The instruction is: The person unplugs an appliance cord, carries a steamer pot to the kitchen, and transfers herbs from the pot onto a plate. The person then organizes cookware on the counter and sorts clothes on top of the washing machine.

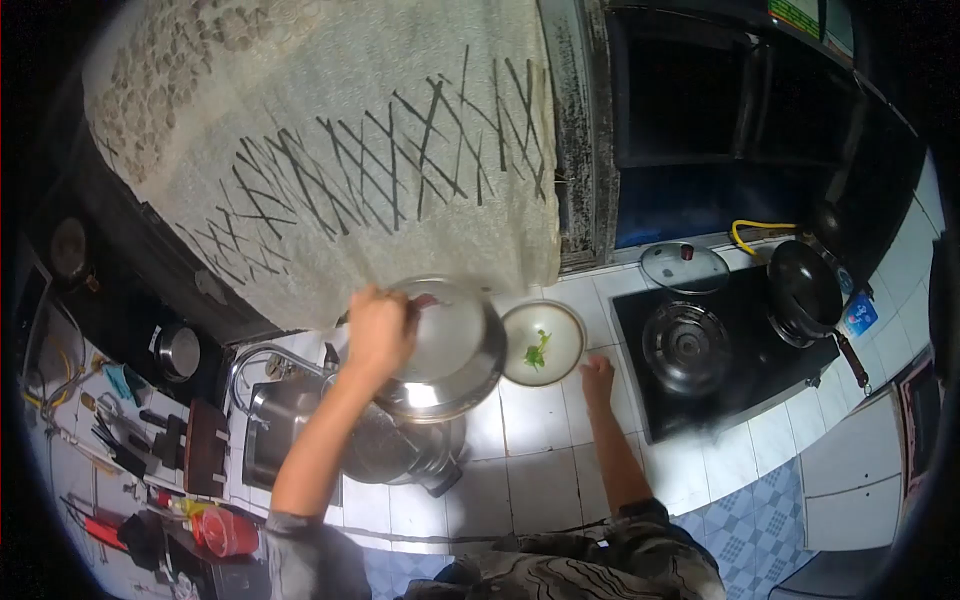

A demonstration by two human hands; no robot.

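Just left of centre, my left hand (pixel 380 330) is closed at the reddish knob of a large round steel-rimmed lid (pixel 445 345). The lid is tilted, with a cloudy, whitish face. Below it, partly covered, stands a shiny pot-like vessel (pixel 395 452) on the white tiles. To the lid's right sits a pale round plate (pixel 515 365) with a few green herb leaves (pixel 537 352) in its middle. My right hand (pixel 597 380) is beside the plate's right rim, fingers curled in. Whether it touches the rim or holds something small, I cannot make out.
On the right, a black two-burner stove (pixel 650 395) carries a dark wok (pixel 803 290). A glass lid (pixel 685 268) lies behind the left burner. At the left are a sink (pixel 270 420), a faucet (pixel 265 350), knives and a red container (pixel 228 530). A curtain (pixel 350 120) hangs behind.
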